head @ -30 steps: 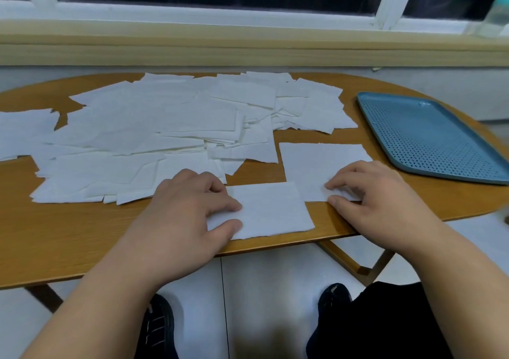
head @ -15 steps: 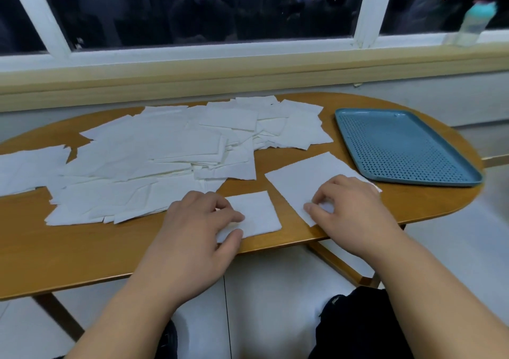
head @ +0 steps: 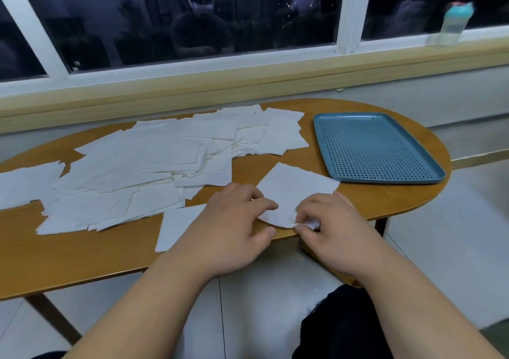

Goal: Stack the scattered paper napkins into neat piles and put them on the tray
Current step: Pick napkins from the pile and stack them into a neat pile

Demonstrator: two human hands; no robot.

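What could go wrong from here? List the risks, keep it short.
1. The right hand pinches one corner of the thin white square paper napkin; pulling could tear or crumple it.
2. The left hand partly covers a second white paper napkin at the brown wooden table's near edge; it might get swept off.

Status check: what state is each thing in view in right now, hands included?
angled napkin: flat, near corner lifted.
right hand: pinches the angled napkin's near corner.
left hand: fingertips rest on the angled napkin's edge.
near napkin: flat, partly under the left hand.
scattered napkins: loose, unstacked.
tray: holds no napkins.
bottle: upright on sill.
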